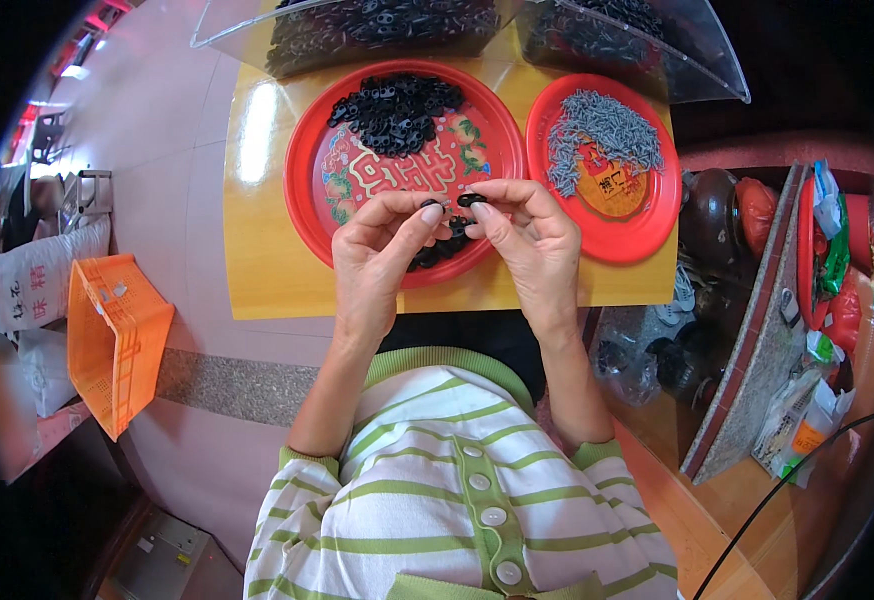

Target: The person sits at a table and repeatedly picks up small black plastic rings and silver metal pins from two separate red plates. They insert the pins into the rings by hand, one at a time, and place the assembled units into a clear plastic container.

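Observation:
Above the near half of a round red tray [304, 190], my left hand [365, 262] pinches a small black plastic piece [431, 204] between thumb and forefinger. A short gap to its right, my right hand [539, 258] pinches another small black piece [471, 200]. Fingertips partly cover both pieces. A heap of flat black plastic pieces with holes [394, 113] lies at the tray's far side. More black pieces [441, 250] sit at its near edge, partly behind my hands. To the right, a smaller red plate [645, 236] carries many grey screws [605, 135].
The yellow table [262, 285] bears two clear bins, one left [382, 35] and one right [607, 35], with dark pieces inside. An orange crate [122, 335] stands on the floor at left. Bags and jars crowd a shelf [747, 330] at right; a black cable [777, 485] crosses there.

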Demonstrator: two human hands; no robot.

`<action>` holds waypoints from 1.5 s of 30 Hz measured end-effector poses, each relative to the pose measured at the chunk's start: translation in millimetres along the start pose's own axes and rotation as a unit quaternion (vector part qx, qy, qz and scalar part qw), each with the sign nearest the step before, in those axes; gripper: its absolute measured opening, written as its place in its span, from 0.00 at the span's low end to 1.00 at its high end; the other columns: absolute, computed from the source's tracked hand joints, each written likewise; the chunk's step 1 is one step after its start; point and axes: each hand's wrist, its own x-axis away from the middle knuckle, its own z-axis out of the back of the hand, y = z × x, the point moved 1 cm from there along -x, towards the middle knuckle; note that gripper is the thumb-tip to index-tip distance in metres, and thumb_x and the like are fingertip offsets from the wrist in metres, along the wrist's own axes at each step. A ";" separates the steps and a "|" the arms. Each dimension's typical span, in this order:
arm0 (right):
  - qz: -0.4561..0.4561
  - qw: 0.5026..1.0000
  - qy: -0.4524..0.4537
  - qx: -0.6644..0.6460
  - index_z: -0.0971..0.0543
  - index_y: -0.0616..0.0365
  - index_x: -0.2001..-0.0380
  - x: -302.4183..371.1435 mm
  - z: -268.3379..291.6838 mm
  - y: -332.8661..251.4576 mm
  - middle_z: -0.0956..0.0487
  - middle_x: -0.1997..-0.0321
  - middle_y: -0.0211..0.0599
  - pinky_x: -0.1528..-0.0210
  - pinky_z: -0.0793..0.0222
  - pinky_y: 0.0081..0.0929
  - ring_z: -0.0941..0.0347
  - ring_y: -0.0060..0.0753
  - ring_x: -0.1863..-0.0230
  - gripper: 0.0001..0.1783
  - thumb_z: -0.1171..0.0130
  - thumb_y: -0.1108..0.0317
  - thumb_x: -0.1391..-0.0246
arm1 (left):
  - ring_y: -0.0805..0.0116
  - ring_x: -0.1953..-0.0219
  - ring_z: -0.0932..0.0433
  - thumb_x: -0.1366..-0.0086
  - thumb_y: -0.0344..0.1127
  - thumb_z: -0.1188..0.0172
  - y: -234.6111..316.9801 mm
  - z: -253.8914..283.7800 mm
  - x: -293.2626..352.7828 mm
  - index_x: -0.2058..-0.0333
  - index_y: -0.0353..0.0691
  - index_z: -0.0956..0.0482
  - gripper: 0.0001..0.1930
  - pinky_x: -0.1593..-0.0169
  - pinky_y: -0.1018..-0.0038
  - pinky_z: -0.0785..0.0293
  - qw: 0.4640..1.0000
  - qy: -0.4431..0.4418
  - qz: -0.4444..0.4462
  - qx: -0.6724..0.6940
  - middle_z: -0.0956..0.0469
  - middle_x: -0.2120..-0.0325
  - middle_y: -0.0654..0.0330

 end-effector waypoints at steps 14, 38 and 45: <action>-0.039 0.998 -0.038 0.003 0.27 0.64 0.56 -1.4 3.7 -1.7 0.24 0.59 0.33 0.63 0.28 0.16 0.28 0.18 0.63 0.13 0.46 0.74 0.45 | 0.79 0.74 0.27 0.40 0.29 0.42 5.0 0.5 -2.2 0.66 0.32 0.23 0.07 0.68 0.83 0.31 0.997 -0.029 0.042 -0.054 0.23 0.74 0.62; -0.088 0.995 -0.054 0.010 0.26 0.64 0.58 0.1 7.9 -4.1 0.23 0.65 0.31 0.63 0.28 0.15 0.27 0.15 0.67 0.11 0.47 0.73 0.44 | 0.83 0.72 0.28 0.41 0.27 0.42 12.7 4.5 -5.1 0.66 0.31 0.23 0.06 0.68 0.85 0.30 0.986 -0.086 0.066 -0.128 0.24 0.76 0.66; -0.088 0.995 -0.047 -0.007 0.25 0.63 0.60 -2.5 13.8 3.0 0.22 0.67 0.31 0.65 0.27 0.14 0.26 0.16 0.69 0.09 0.45 0.74 0.45 | 0.82 0.72 0.27 0.40 0.28 0.42 10.3 4.0 -5.5 0.64 0.31 0.23 0.07 0.67 0.84 0.30 0.989 -0.087 0.067 -0.104 0.23 0.75 0.65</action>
